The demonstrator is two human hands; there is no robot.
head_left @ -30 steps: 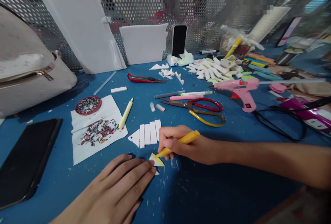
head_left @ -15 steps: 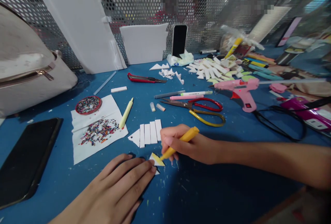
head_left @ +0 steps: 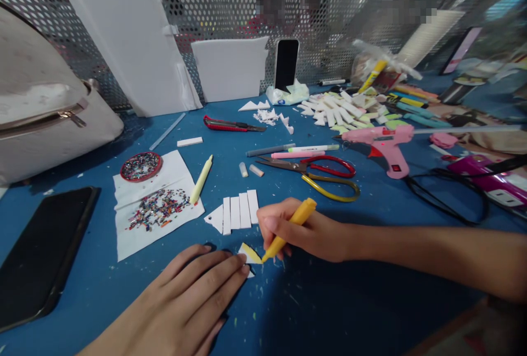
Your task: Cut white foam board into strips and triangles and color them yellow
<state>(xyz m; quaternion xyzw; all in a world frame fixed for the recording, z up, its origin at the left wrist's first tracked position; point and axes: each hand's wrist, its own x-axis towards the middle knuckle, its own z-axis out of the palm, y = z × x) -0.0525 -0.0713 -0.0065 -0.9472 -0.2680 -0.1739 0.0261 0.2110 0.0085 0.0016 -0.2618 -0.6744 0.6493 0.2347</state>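
Note:
My right hand (head_left: 302, 230) is closed round a yellow marker (head_left: 294, 224), its tip at the right corner of a small white foam piece (head_left: 250, 254) that bears a yellow band along its upper edge. My left hand (head_left: 193, 295) lies flat with its fingers stretched out, fingertips pressing on the left part of that piece. Just behind, white foam strips (head_left: 239, 210) stand side by side with a pointed piece (head_left: 215, 219) that has a small dark dot. A pale yellow marker (head_left: 201, 180) rests with one end on a white paper.
Scissors (head_left: 304, 167), pens (head_left: 298, 154) and a red cutter (head_left: 233, 124) lie behind my hands. A pink glue gun (head_left: 382, 142) and foam scraps (head_left: 337, 108) are at the right; beads on paper (head_left: 127, 246), a black phone (head_left: 45, 252) and a bag (head_left: 45, 109) at the left.
The yellow marker has moved slightly right with my right hand, from the foam piece's coloured band to its right corner. My left hand has not visibly moved.

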